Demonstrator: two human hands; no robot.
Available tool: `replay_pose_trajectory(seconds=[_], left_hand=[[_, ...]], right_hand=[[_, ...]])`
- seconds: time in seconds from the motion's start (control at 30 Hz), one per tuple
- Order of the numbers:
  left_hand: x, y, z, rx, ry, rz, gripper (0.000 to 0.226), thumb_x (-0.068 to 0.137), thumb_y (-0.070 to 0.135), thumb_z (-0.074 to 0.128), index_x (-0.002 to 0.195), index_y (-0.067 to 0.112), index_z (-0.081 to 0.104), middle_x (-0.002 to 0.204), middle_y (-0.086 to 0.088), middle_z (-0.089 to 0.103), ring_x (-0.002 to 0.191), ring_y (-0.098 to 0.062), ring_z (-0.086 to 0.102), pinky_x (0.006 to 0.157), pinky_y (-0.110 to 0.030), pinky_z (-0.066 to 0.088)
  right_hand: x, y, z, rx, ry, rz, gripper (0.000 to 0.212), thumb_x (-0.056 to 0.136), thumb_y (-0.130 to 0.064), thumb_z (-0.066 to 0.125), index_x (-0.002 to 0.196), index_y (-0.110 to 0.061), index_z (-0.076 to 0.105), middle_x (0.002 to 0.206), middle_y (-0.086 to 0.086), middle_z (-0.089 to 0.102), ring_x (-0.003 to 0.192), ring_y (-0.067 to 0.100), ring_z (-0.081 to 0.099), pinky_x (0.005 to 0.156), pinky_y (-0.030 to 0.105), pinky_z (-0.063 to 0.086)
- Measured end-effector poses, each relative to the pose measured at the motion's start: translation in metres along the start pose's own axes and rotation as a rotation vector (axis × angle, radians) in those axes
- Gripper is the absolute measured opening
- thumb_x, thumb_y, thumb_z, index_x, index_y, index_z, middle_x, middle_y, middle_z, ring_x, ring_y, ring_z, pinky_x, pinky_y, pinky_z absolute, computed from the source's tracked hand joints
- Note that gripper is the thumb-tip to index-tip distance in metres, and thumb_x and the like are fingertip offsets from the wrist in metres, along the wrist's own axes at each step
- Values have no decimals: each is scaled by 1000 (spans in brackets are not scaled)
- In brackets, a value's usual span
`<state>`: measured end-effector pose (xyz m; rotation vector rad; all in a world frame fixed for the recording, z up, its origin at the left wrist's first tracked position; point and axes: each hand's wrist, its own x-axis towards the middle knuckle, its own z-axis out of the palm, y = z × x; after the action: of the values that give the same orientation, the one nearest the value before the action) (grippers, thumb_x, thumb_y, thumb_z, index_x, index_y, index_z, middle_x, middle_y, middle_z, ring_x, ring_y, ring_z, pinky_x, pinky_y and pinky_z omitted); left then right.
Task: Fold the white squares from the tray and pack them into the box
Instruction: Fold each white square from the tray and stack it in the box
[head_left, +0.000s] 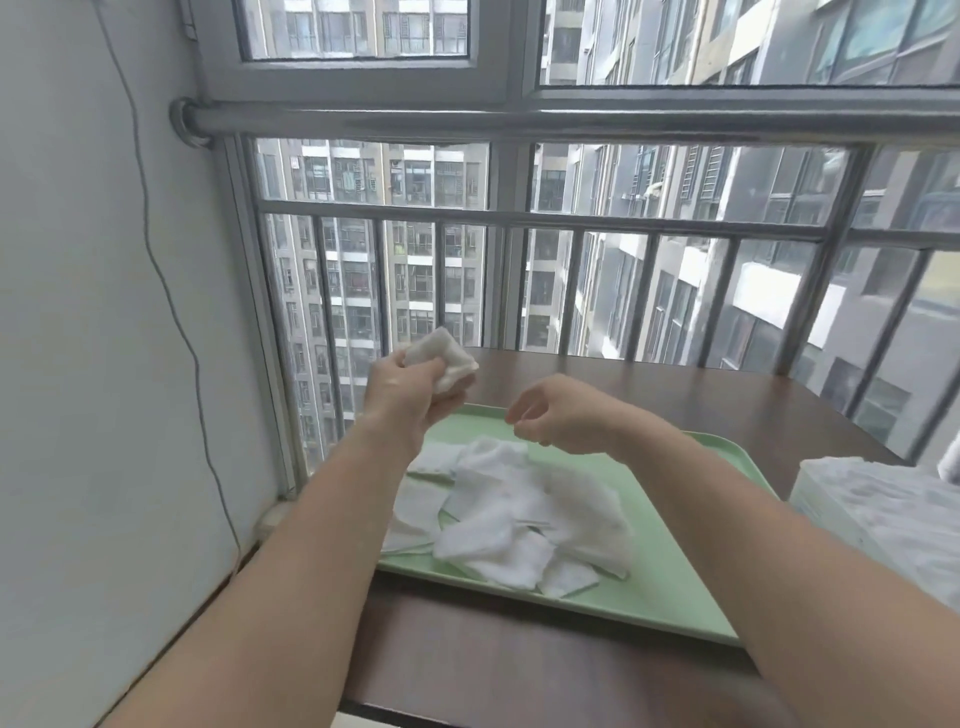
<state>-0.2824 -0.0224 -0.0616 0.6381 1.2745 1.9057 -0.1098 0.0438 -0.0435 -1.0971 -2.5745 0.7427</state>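
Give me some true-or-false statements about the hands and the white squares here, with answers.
1. The left hand holds a white square up off the tray. True.
2. The right hand grips a square too. False: it holds nothing, its fingers loosely curled.
3. The tray is bare. False: a pile of white squares lies on it.
4. The box stands to the right of the tray. True.

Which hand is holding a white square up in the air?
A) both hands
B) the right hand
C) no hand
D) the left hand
D: the left hand grips a white square above the green tray, while the right hand holds nothing.
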Motion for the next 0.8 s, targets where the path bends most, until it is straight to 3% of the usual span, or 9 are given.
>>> replay_pose_trajectory(seconds=[0.07, 0.13, 0.3, 0.47, 0.67, 0.8], left_hand=[[-1, -4, -4, 42, -5, -1, 18, 95, 4, 62, 112, 12, 59, 114, -19, 69, 91, -30, 75, 82, -43, 61], [-5, -6, -7, 105, -11, -13, 15, 95, 4, 63, 106, 13, 61, 112, -19, 70, 92, -31, 75, 81, -43, 62], [-8, -4, -9, 158, 97, 76, 15, 92, 2, 62, 94, 16, 60, 103, -11, 68, 95, -28, 71, 84, -42, 61], [-9, -3, -11, 236, 217, 133, 11, 86, 5, 60, 87, 17, 60, 92, -10, 67, 91, -29, 67, 88, -51, 58], [-8, -4, -8, 229, 249, 122, 11, 85, 8, 56, 88, 17, 59, 88, -7, 64, 86, -27, 64, 87, -48, 58], [-9, -4, -6, 260, 307, 209, 9, 86, 9, 55, 85, 17, 57, 78, 1, 59, 74, -19, 57, 70, -36, 52]], right_hand=[[11, -2, 6, -43, -36, -8, 29, 91, -22, 70, 119, -14, 70, 114, 3, 70, 95, 16, 67, 81, 22, 50], [21, -4, 14, -98, -80, -6, 34, 88, -26, 75, 120, -16, 69, 115, 1, 70, 99, 17, 67, 88, 27, 51], [33, -12, 28, -110, 15, -70, 33, 89, -41, 71, 115, -21, 72, 111, -2, 69, 101, 17, 64, 90, 32, 52], [43, -32, 50, -418, -114, 1, 60, 87, -69, 54, 117, -19, 69, 117, 4, 63, 114, 27, 50, 96, 42, 46], [44, -48, 67, -438, -155, 8, 43, 89, -55, 61, 117, -22, 64, 114, 7, 45, 110, 29, 37, 101, 47, 41], [44, -52, 72, -363, -70, -62, 26, 85, -37, 65, 106, -22, 64, 118, 2, 58, 110, 26, 47, 96, 43, 43]])
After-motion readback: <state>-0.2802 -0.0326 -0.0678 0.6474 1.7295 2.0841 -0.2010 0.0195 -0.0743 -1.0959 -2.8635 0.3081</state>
